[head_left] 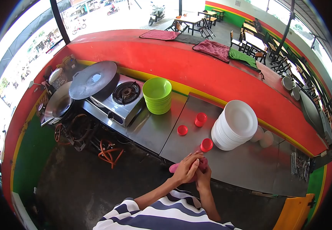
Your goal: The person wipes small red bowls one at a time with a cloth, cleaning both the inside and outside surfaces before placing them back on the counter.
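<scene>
Both hands are together in front of the body, at the front edge of the steel counter (154, 132). A pink cloth (174, 168) is bunched between them. My left hand (187, 167) lies over the cloth with its fingers wrapped round it. My right hand (203, 178) closes on the cloth from the other side; part of it is hidden. Just beyond the hands stands a red container (206, 144). Two more red containers (200, 119) (182, 130) stand farther back on the counter. Whether something lies inside the cloth cannot be made out.
A tall stack of white plates (235, 124) stands right of the red containers. Green bowls (157, 96) are stacked beside the gas stove (123, 96). A large wok lid (93, 79) and a wok (59, 101) are at the left. Cutlery (299, 166) lies far right.
</scene>
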`<action>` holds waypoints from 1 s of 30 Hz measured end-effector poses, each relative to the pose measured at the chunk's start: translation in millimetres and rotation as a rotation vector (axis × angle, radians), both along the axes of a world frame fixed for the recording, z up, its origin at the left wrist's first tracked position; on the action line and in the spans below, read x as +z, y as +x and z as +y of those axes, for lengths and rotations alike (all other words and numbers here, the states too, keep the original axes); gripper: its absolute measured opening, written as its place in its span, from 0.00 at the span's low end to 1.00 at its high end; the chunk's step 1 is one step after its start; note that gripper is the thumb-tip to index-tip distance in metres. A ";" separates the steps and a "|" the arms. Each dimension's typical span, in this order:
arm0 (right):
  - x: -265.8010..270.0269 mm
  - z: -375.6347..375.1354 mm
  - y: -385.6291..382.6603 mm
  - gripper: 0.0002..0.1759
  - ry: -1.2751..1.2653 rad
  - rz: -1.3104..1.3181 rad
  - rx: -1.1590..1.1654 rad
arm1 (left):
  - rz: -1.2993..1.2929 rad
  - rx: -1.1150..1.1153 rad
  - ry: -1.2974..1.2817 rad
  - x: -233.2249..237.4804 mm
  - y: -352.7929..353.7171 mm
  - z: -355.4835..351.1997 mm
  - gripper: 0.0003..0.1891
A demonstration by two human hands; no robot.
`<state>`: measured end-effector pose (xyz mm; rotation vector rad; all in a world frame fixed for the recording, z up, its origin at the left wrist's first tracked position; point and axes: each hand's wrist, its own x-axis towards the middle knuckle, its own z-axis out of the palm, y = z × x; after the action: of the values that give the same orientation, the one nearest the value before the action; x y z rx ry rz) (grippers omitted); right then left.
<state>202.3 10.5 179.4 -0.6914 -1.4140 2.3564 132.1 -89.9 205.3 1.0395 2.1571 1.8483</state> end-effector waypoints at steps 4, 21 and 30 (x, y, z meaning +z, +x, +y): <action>-7.9 18.3 5.3 0.18 0.308 -0.007 -0.048 | -0.026 0.106 -0.194 8.2 1.0 -3.8 0.16; -13.9 27.8 4.9 0.14 0.671 -0.044 0.167 | 0.146 -0.076 -0.617 -2.3 -20.2 -27.7 0.17; -9.1 23.4 -2.9 0.14 0.768 -0.054 -0.032 | -0.074 0.144 -0.488 -7.7 -0.1 -14.4 0.16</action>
<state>199.3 33.9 170.2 -0.5372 -2.1026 1.5605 132.0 -104.4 197.5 0.7145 2.5051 1.2697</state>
